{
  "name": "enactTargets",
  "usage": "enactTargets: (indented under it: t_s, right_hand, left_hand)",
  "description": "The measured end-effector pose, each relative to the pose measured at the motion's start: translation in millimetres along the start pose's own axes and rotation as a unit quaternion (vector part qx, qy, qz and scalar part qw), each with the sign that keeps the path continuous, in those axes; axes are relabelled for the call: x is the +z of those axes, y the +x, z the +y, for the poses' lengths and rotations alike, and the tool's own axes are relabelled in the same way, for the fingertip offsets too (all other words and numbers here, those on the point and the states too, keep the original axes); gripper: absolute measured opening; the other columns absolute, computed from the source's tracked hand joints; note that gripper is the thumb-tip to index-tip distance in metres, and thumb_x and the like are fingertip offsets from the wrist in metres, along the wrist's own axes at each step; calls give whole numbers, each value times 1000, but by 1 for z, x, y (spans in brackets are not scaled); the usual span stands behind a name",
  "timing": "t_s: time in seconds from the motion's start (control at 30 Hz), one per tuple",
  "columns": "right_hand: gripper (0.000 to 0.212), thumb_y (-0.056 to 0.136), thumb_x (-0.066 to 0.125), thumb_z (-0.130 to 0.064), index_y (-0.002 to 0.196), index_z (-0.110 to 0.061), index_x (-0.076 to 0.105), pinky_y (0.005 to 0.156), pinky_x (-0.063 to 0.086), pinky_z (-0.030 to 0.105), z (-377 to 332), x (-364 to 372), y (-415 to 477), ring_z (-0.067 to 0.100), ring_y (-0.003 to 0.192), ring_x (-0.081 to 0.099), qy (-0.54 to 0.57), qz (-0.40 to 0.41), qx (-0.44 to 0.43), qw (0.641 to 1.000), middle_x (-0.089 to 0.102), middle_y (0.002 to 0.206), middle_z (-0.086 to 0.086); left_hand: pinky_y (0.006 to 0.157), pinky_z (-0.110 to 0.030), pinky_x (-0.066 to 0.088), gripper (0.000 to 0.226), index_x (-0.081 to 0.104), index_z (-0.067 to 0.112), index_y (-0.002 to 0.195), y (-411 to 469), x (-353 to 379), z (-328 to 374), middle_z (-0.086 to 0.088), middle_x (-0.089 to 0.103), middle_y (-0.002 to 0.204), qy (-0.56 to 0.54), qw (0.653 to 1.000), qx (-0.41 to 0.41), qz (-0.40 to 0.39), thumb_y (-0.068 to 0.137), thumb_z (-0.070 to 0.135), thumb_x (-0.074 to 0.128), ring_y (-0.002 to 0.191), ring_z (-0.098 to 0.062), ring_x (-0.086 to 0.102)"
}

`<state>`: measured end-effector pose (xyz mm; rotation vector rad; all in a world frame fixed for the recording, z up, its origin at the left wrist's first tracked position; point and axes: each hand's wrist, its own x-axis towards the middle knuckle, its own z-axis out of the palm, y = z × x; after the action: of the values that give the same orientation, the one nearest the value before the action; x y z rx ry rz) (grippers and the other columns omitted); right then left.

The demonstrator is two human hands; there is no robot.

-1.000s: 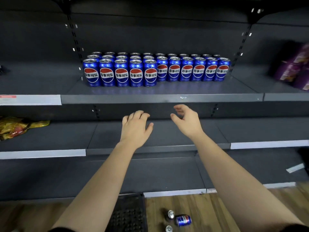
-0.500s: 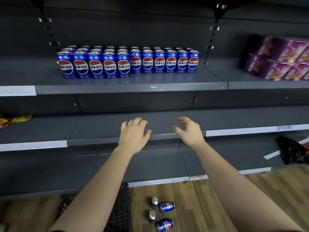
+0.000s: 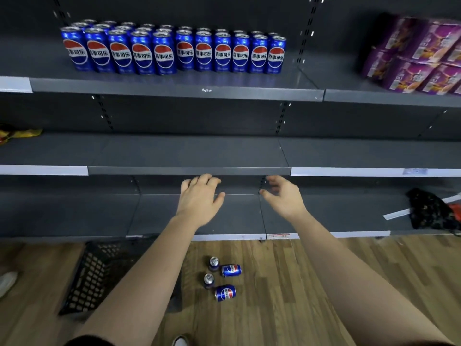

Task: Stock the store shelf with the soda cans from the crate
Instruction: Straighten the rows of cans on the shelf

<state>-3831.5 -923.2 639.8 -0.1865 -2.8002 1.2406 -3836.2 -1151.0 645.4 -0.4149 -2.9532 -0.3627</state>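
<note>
On the wood floor at left, the black plastic lattice crate lies tipped w/ no cans visible inside; four blue soda cans sit loose just right of it, two upright, two on their sides, prob. next to go up. Above them, left hand and right hand hang empty, fingers apart, gripping nothing, likely free for a pickup. Stocked blue cans stand in tight rows on the dark grey metal top shelf, labels front.
</note>
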Motion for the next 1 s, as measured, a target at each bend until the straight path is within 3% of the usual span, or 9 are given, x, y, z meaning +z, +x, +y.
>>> enactTargets:
  t_s: [0.67, 1.0]
  right_hand:
    - [53, 90, 67, -25, 138, -10, 52, 104, 44, 33, 66, 89, 48, 24, 122, 56, -38, -81, 71, 993, 58, 136, 7]
    - [52, 91, 64, -27, 139, -16, 50, 94, 42, 24, 229, 228, 45, 20, 118, 58, -71, -166, 113, 977, 56, 138, 2]
  left_hand:
    - [108, -36, 22, 48, 40, 23, 142, 36, 86, -61, 2, 44, 143, 38, 995, -24, -91, 98, 44, 38, 131, -19, 41]
    - [109, -35, 20, 46, 41, 23, 140, -4, 286, -98, 3, 46, 142, 41, 989, -36, -140, 98, 42, 38, 131, -18, 41]
